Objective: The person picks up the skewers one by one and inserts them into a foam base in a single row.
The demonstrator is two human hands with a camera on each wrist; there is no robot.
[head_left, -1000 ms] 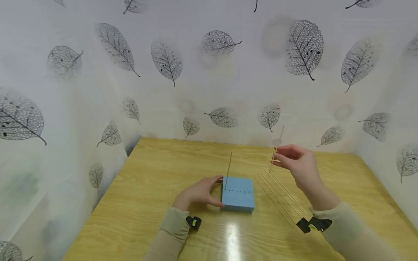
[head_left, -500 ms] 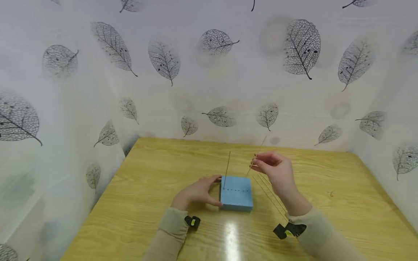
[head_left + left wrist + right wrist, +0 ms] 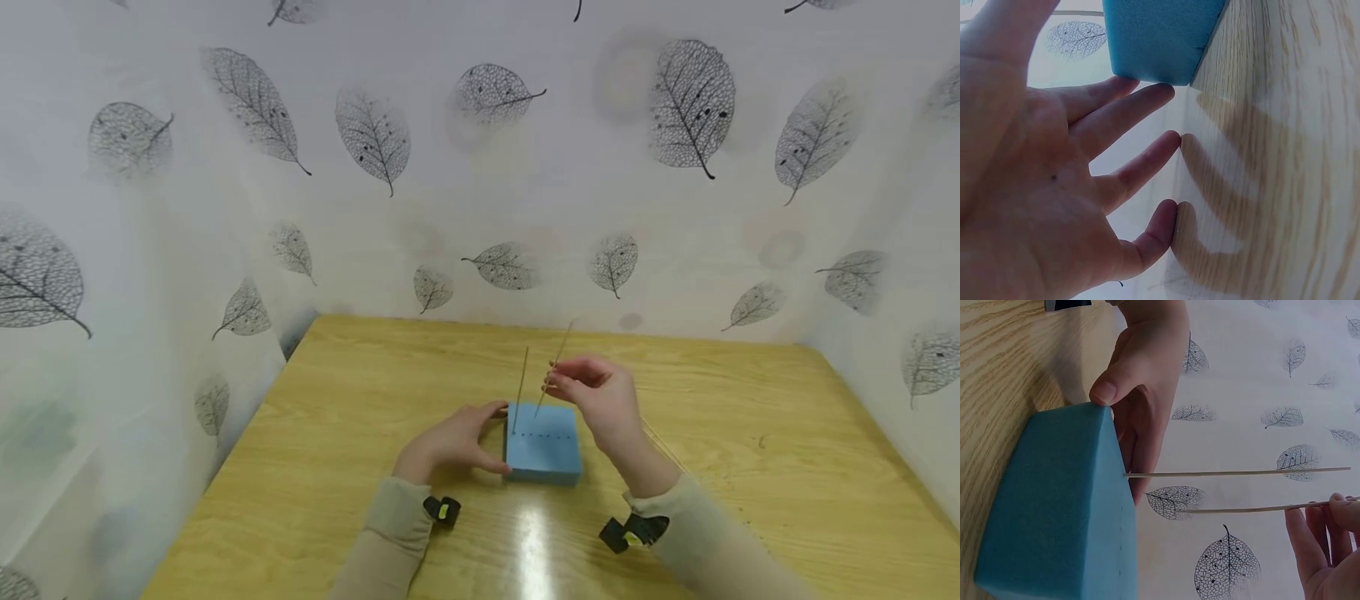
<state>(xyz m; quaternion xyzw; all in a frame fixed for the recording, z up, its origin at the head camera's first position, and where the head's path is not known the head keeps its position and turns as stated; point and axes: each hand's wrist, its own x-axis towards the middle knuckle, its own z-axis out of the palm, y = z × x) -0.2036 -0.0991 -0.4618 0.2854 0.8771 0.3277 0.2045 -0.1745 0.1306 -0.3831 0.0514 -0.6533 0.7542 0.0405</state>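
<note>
Thin stick [image 3: 1241, 510] — likely light, stiff, snappable — hold mid-length, where right fingers [image 3: 1300, 540] pinch it; left fingers [image 3: 1124, 117] spread against blue block [image 3: 543, 456].

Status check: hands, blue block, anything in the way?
Left hand touches left side of blue block. Right hand pinches thin stick, lower tip clear of block. Standing stick at left end of dotted row; nothing visible between held tip and block.
</note>
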